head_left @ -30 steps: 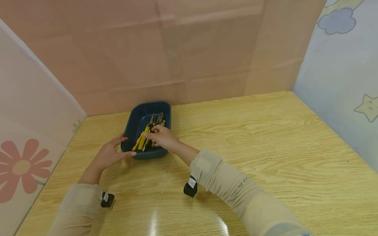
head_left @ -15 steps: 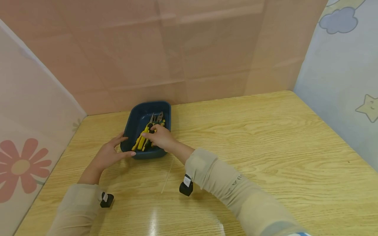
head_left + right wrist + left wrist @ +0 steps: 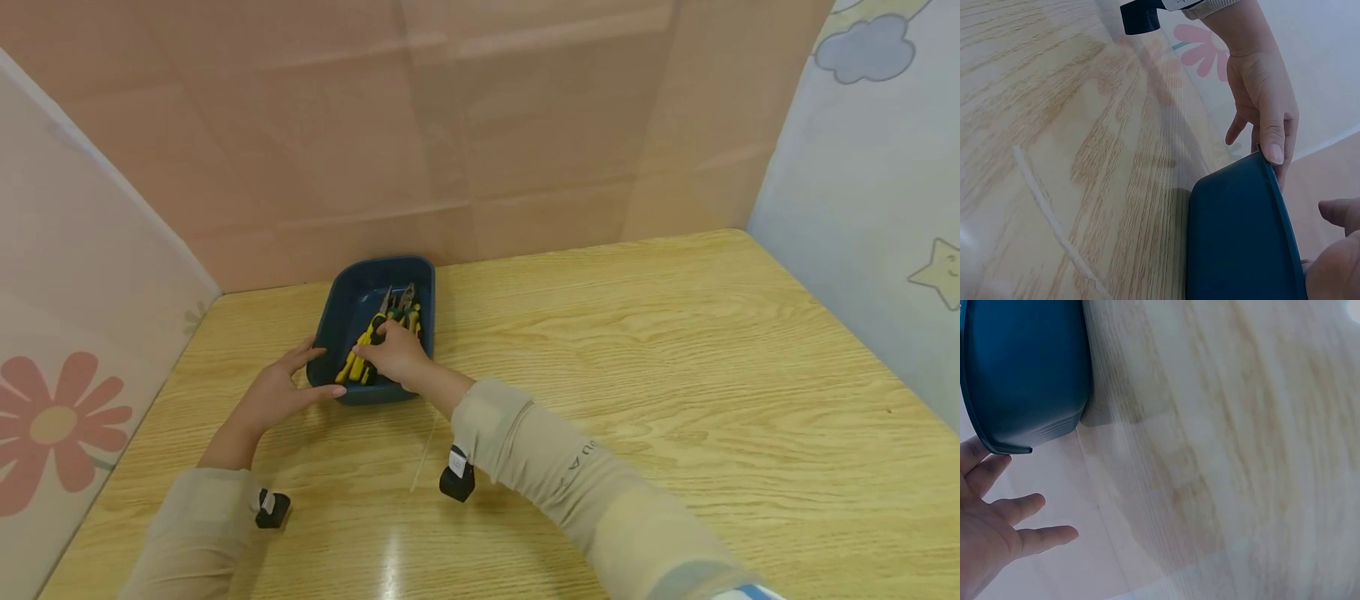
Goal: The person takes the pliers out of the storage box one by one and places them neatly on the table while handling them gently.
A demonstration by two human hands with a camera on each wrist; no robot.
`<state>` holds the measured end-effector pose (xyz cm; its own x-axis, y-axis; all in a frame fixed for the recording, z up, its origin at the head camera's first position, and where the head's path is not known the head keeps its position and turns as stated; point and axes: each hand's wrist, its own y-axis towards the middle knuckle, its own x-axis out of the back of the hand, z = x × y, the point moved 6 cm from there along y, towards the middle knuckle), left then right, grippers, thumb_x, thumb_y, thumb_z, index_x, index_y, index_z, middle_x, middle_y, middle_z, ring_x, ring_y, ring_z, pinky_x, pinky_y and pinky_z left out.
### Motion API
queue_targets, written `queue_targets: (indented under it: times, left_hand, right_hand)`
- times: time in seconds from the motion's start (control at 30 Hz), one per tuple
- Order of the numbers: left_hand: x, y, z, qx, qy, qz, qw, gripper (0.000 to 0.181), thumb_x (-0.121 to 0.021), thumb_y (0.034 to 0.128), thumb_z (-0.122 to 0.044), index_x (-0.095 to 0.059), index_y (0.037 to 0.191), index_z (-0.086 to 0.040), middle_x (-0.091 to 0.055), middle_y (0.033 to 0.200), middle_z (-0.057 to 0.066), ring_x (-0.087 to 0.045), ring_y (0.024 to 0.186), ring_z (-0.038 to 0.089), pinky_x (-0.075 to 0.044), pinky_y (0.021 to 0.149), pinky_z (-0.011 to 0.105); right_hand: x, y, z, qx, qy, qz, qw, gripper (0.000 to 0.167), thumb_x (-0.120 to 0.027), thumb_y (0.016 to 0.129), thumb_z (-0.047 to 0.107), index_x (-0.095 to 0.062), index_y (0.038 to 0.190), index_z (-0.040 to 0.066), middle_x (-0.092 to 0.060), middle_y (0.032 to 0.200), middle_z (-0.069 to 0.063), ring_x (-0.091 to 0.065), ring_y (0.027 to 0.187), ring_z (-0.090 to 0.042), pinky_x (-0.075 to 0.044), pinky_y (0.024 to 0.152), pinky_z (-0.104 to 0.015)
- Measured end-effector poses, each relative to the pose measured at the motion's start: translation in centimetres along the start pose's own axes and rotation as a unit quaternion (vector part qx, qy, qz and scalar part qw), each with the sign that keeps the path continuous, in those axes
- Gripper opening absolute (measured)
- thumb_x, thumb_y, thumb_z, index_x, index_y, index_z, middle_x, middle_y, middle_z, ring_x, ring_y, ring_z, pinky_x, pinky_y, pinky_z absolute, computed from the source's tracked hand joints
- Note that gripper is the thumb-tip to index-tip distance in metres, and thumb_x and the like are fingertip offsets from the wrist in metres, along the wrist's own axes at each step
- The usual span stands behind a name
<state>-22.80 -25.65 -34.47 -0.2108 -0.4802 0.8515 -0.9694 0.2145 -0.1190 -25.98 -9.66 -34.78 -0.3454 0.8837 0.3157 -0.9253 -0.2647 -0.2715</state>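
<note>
A dark blue plastic bin (image 3: 341, 308) stands at the back left of the table, with several pliers (image 3: 358, 360) in it, some yellow-handled and others with dark handles. My left hand (image 3: 276, 392) holds the bin's near left corner, thumb at the near rim and fingers at the left side. In the left wrist view, two fingers of that hand (image 3: 991, 519) meet the rim while two others stand apart from it. My right hand (image 3: 397, 354) reaches over the bin's right side, thumb and forefinger around the yellow-and-black pliers. The hand itself hides part of that grip.
A thin pale stick (image 3: 424, 454) lies on the wooden table (image 3: 600, 375) in front of the bin. Close behind the bin rises a pinkish backdrop (image 3: 450, 150). Side panels (image 3: 97, 250) border the table, and black wrist cameras (image 3: 457, 475) hang by both cuffs.
My right hand and forearm have shifted slightly left, showing more of the dark-handled pliers at the bin's right side. My left hand and the bin have stayed in place.
</note>
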Motion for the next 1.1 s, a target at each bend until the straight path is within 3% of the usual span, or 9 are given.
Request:
queue_targets:
  times: [0.57, 0.8, 1.1]
  left_hand:
    - [0.1, -0.4, 0.0, 0.000, 0.002, -0.001, 1.0000, 0.086, -0.060, 0.0723, -0.052, -0.029, 0.133, 0.000, -0.008, 0.142, 0.014, -0.021, 0.118, 0.047, -0.028, 0.085, 0.062]
    - [0.2, -0.6, 0.1, 0.005, -0.004, -0.002, 1.0000, 0.086, -0.060, 0.0722, -0.052, -0.028, 0.134, -0.002, -0.008, 0.143, 0.012, -0.022, 0.119, 0.045, -0.030, 0.085, 0.061]
    - [0.1, -0.8, -0.1, 0.005, -0.010, -0.002, 0.9999, 0.086, -0.061, 0.0721, -0.051, -0.028, 0.134, -0.002, -0.008, 0.143, 0.012, -0.020, 0.120, 0.045, -0.029, 0.086, 0.061]
  right_hand:
    - [-1.0, 0.7, -0.1, -0.032, 0.063, -0.027, 0.9972, 0.052, -0.061, 0.082, 0.023, -0.038, 0.125, 0.005, -0.050, 0.113, -0.010, -0.058, 0.083, -0.021, -0.049, 0.070, -0.032]
    - [-1.2, 1.2, 0.0, -0.035, 0.128, -0.034, 0.9906, 0.047, -0.062, 0.081, 0.012, -0.040, 0.120, 0.000, -0.048, 0.112, -0.015, -0.058, 0.082, -0.025, -0.051, 0.070, -0.033]
    - [-1.1, 1.4, -0.1, -0.048, 0.159, -0.049, 0.9849, 0.043, -0.064, 0.076, 0.001, -0.042, 0.112, -0.001, -0.046, 0.109, -0.016, -0.060, 0.074, -0.026, -0.052, 0.064, -0.032]
